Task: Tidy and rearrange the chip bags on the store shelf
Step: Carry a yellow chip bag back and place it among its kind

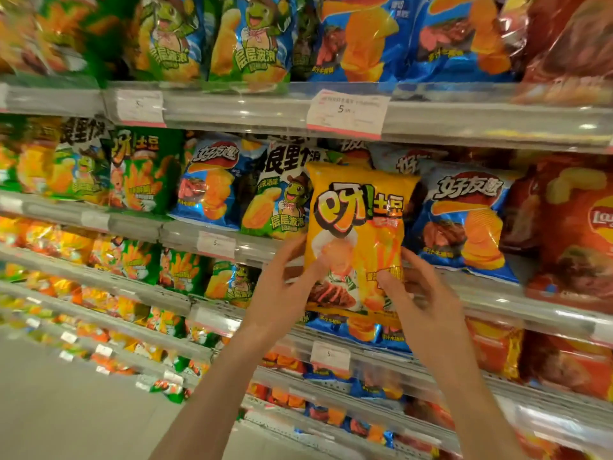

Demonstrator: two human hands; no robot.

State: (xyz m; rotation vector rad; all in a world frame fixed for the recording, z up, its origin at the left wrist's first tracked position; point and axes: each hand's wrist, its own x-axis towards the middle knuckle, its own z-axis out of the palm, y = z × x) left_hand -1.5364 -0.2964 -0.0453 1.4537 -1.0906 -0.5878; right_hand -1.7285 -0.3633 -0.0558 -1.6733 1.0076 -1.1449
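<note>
Pale floor [66, 410] below tiered grey shelving [232, 111].

Shelf [431, 122] tiers ran with clear front rails and price tags [346, 112]; green bags [146, 171], blue bags [464, 220] and red bags [577, 234] stood upright along front edges.

"5" on price tag [346, 109]; "好友趣" on blue bag [464, 220]

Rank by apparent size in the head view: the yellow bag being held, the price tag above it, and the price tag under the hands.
1. yellow bag, largest, though nearest the camera.
2. upper price tag.
3. lower price tag, smallest.
</note>
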